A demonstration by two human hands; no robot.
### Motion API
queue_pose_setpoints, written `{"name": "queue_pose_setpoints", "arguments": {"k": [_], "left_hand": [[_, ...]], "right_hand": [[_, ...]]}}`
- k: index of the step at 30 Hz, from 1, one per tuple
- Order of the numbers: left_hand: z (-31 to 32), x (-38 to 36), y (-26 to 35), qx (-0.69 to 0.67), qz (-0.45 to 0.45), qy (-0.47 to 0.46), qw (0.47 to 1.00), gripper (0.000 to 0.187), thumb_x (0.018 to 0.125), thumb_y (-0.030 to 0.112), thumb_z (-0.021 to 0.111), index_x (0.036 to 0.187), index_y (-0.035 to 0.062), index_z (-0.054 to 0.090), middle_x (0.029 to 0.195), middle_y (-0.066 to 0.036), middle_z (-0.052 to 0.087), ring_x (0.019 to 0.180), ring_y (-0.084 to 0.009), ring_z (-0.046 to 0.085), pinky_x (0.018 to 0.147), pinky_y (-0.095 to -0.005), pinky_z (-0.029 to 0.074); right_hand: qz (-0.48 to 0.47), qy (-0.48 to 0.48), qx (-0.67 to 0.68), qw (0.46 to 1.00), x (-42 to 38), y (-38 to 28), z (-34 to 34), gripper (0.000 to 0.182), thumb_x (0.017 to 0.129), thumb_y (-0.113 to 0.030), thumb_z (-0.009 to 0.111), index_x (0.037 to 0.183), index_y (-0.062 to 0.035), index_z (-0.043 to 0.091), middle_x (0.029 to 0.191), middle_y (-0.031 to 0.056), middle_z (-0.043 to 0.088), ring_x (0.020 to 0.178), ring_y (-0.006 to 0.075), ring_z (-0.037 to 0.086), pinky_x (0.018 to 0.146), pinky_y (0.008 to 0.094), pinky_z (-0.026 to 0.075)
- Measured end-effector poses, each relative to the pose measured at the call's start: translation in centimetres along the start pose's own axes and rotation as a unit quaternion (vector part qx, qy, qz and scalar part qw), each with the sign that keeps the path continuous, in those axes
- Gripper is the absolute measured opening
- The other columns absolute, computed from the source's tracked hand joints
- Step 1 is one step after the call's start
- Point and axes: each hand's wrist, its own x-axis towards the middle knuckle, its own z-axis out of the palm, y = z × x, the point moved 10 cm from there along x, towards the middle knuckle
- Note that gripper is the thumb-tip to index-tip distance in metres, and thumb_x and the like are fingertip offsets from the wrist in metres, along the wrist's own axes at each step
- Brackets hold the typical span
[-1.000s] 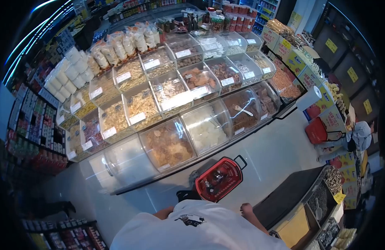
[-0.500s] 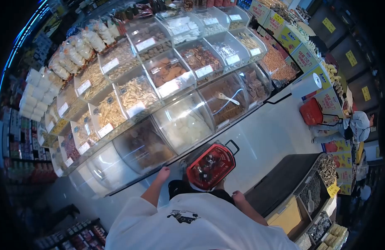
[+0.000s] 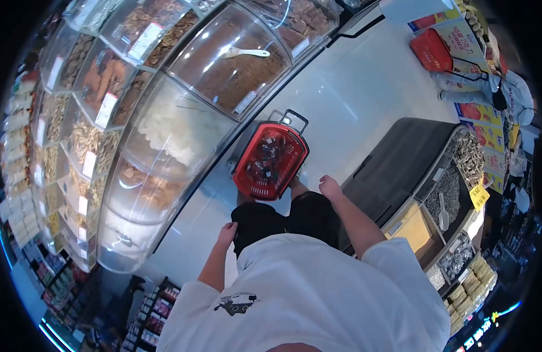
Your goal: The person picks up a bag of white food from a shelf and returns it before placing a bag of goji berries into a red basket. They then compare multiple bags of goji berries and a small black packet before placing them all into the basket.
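Note:
Beside my black shorts (image 3: 285, 223), my left hand (image 3: 226, 233) hangs with its fingers curled in and nothing showing in them. My right hand (image 3: 329, 186) is held out from the other hip, closed loosely, also with nothing visible in it. A red shopping basket (image 3: 251, 180) stands on the floor just in front of my feet, between the two hands and touched by neither. Small dark and silvery pieces (image 3: 268, 154) lie inside it, too small to name. Its black handle (image 3: 296, 119) sticks out at the far end.
Clear bins (image 3: 183, 126) of dried foods line the left side; a white scoop (image 3: 247, 52) lies on one. To the right stands a dark counter (image 3: 381, 170) with a scoop (image 3: 443, 212) in an open bin. Farther right, a person (image 3: 502, 94) is near another red basket (image 3: 431, 50).
My view has tilted down and turned, so the bins shift left and more of the floor shows. The right hand appears farther forward of the hip. The basket stays on the floor.

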Motion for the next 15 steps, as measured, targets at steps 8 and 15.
{"name": "queue_pose_setpoints", "arguments": {"k": [8, 15], "left_hand": [[3.3, 6.6, 3.6, 0.243, -0.052, -0.094, 0.964, 0.083, 0.085, 0.053, 0.072, 0.140, -0.0057, 0.051, 0.135, -0.025, 0.061, 0.130, -0.0351, 0.056, 0.109, -0.0397, 0.045], [4.0, 10.9, -2.2, 0.334, -0.126, -0.137, 0.924, 0.126, 0.065, 0.065, 0.084, 0.147, -0.0123, 0.028, 0.143, -0.031, 0.050, 0.132, -0.0408, 0.053, 0.111, -0.0435, 0.045]], "right_hand": [[0.043, -0.061, 0.024, 0.997, 2.7, 2.9, 9.5, 0.033, 0.085, -0.014, 0.056, 0.116, -0.0039, 0.066, 0.109, 0.0234, 0.070, 0.109, 0.0397, 0.065, 0.096, 0.0441, 0.051], [0.014, -0.077, 0.070, 0.994, 7.7, -1.1, 19.5, 0.037, 0.085, -0.013, 0.059, 0.121, -0.0021, 0.060, 0.107, 0.0232, 0.069, 0.106, 0.0426, 0.064, 0.094, 0.0474, 0.052]]}}
